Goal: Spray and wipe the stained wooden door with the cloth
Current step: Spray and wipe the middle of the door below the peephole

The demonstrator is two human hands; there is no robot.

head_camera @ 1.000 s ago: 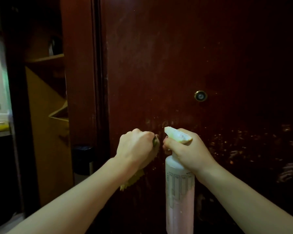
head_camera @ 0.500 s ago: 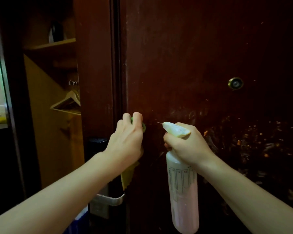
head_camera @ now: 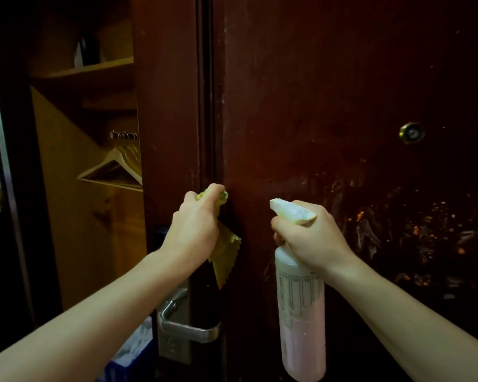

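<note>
At door [head_camera: 315,106] edge, crumpled, seemingly zigzag-edged cloth [head_camera: 224,252]

Yellow cloth [head_camera: 224,255] bunched at dark door [head_camera: 315,106] edge, bottle [head_camera: 301,312] upright

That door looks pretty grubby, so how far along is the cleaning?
Done: the door above the hands shows only faint smears, no crumbs. In hand: the left hand presses a yellow cloth against the door's left edge, while the right hand holds the spray bottle upright. Left: orange specks and streaks cover the right side below the peephole.
</note>
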